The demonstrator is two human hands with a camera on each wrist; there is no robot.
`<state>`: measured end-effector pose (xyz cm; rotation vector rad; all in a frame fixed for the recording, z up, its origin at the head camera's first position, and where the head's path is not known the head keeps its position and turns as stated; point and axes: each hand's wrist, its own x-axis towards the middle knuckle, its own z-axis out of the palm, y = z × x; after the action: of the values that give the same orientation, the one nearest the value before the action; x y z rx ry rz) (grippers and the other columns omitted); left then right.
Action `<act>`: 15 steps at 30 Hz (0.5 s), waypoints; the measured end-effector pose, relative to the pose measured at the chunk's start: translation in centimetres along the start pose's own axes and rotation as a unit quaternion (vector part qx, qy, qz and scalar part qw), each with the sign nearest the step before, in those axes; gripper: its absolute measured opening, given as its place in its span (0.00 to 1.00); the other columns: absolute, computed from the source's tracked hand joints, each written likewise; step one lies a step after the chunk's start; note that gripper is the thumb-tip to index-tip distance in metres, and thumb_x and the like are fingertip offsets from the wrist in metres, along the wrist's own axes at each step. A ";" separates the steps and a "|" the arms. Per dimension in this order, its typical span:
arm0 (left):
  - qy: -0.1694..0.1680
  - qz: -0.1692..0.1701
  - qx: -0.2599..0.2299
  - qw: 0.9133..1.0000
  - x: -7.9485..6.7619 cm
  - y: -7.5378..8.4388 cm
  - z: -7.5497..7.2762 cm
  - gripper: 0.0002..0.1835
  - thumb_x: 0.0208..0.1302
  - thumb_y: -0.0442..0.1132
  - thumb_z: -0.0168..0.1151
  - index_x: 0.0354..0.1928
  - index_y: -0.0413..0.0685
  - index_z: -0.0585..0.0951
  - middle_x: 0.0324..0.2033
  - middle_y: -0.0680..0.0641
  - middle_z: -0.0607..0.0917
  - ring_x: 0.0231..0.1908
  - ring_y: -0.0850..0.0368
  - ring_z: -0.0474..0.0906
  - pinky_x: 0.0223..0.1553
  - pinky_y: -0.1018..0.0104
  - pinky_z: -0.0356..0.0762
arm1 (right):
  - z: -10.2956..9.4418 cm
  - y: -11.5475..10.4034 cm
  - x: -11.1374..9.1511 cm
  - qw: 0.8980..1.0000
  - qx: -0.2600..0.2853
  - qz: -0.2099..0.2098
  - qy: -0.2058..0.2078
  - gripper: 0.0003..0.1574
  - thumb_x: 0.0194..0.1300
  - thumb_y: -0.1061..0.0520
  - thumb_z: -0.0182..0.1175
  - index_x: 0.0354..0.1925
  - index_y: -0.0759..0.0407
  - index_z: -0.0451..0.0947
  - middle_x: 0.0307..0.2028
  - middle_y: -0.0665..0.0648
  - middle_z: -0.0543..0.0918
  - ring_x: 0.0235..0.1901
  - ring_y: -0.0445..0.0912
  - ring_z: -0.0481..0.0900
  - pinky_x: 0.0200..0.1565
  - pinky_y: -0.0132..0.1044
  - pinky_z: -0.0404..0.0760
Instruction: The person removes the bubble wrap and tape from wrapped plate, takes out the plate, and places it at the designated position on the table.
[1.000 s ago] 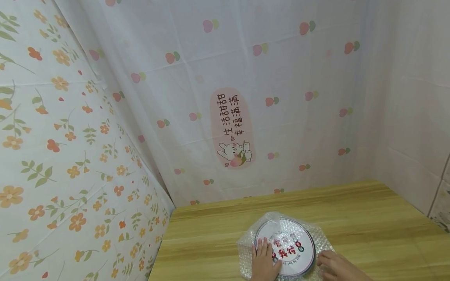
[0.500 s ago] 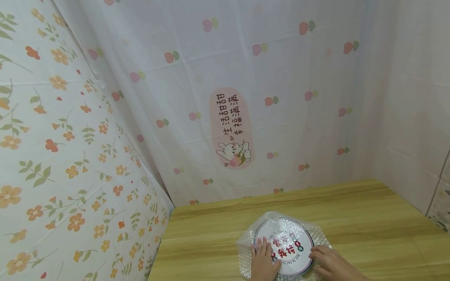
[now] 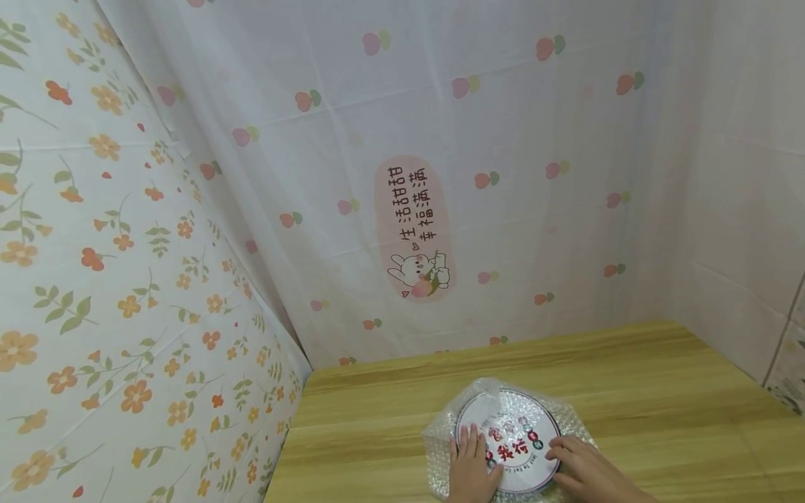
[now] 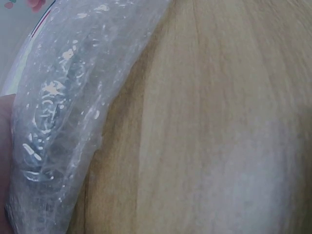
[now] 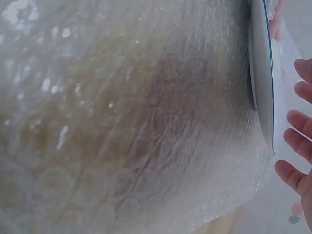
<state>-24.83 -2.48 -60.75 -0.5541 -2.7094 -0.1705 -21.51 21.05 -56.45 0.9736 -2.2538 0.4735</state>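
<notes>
A round white plate (image 3: pixel 525 474) with red lettering and a dark rim lies on a sheet of bubble wrap (image 3: pixel 440 447). Part of the wrap seems to cover the plate's far side. My left hand (image 3: pixel 472 469) rests with straight fingers on the plate's left side; the left wrist view catches only a sliver of that hand (image 4: pixel 5 165) beside the bubble wrap (image 4: pixel 73 97). At the right rim is my right hand (image 3: pixel 588 469), fingers loosely bent. In the right wrist view its fingers (image 5: pixel 303 119) are spread near the plate's edge (image 5: pixel 265 73), holding nothing.
Everything lies on a wood-grain table (image 3: pixel 358 419). A peach-print curtain (image 3: pixel 528 230) hangs behind it, and a floral cloth (image 3: pixel 157 293) borders the left side. Pale wall covering (image 3: pixel 736 209) stands at the right.
My right hand has moved left from the wrap beside the plate to the plate's right rim. My left hand has stayed in place.
</notes>
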 end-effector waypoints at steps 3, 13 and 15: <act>0.004 0.002 0.001 1.000 0.0 0.0 0.0 0.32 0.56 0.61 0.47 0.54 0.44 0.74 0.58 0.45 0.70 0.59 0.48 0.61 0.55 0.54 0.56 | 0.0 0.0 0.3 1.000 0.007 0.002 -0.008 0.17 0.39 0.57 0.69 0.32 0.52 0.76 0.35 0.52 0.75 0.35 0.44 0.73 0.31 0.39 0.73; 0.017 0.007 0.005 1.000 0.0 -0.1 0.2 0.32 0.56 0.61 0.47 0.54 0.44 0.74 0.58 0.45 0.70 0.59 0.48 0.62 0.55 0.54 0.55 | 0.4 -0.2 0.5 0.999 0.008 0.021 -0.025 0.15 0.41 0.56 0.68 0.31 0.51 0.76 0.35 0.53 0.75 0.35 0.46 0.73 0.30 0.43 0.73; 0.021 0.008 0.008 1.000 0.0 -0.1 0.3 0.32 0.56 0.61 0.47 0.54 0.44 0.74 0.57 0.45 0.70 0.59 0.47 0.62 0.55 0.55 0.54 | 0.4 -0.1 0.5 0.999 0.010 0.023 -0.031 0.14 0.42 0.55 0.68 0.31 0.51 0.76 0.35 0.52 0.74 0.35 0.45 0.73 0.30 0.42 0.73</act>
<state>-24.92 -2.51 -61.00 -0.5613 -2.6636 -0.1551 -21.88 20.49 -56.42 0.9593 -2.3349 0.4938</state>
